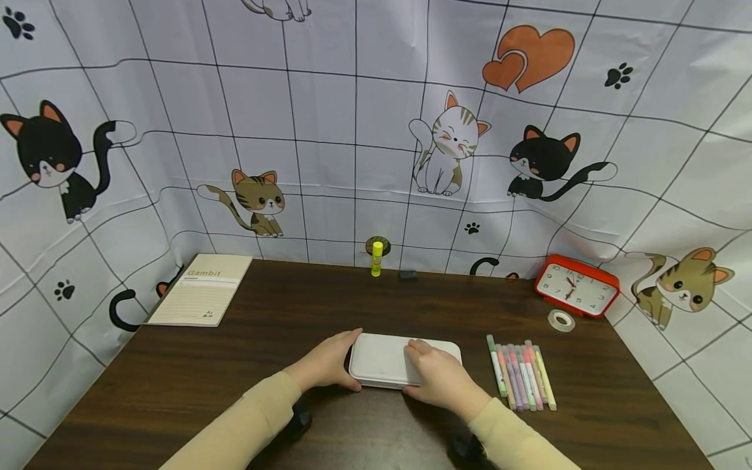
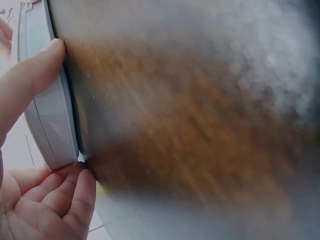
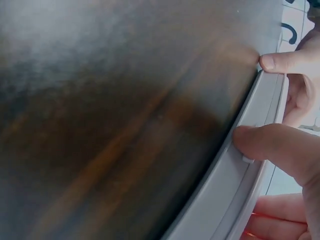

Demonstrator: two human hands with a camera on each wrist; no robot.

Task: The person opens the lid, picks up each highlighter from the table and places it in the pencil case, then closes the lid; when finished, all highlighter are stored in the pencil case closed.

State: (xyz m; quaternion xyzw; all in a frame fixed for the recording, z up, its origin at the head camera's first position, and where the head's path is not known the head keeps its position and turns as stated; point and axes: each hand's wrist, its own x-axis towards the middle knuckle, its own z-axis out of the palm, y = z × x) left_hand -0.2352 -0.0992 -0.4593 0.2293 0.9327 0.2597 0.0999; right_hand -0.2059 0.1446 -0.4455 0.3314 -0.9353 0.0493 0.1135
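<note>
A flat white pencil case [image 1: 380, 359] with rounded corners lies closed on the dark wooden table [image 1: 282, 313]. My left hand [image 1: 329, 362] grips its left end, the thumb on the front side and the fingers around the far corner. In the right wrist view, a small latch [image 3: 248, 159] shows on the front side. Right beside that latch sits the thumb of my right hand [image 1: 439, 380], while its other fingers reach over the lid.
Several pastel markers [image 1: 523, 377] lie in a row to the right. Behind them are a tape roll [image 1: 552, 320] and a red clock [image 1: 578, 285]. A yellow glue stick [image 1: 376, 259] and a dark eraser-like block [image 1: 408, 275] are at the back, a notebook [image 1: 200, 294] at back left.
</note>
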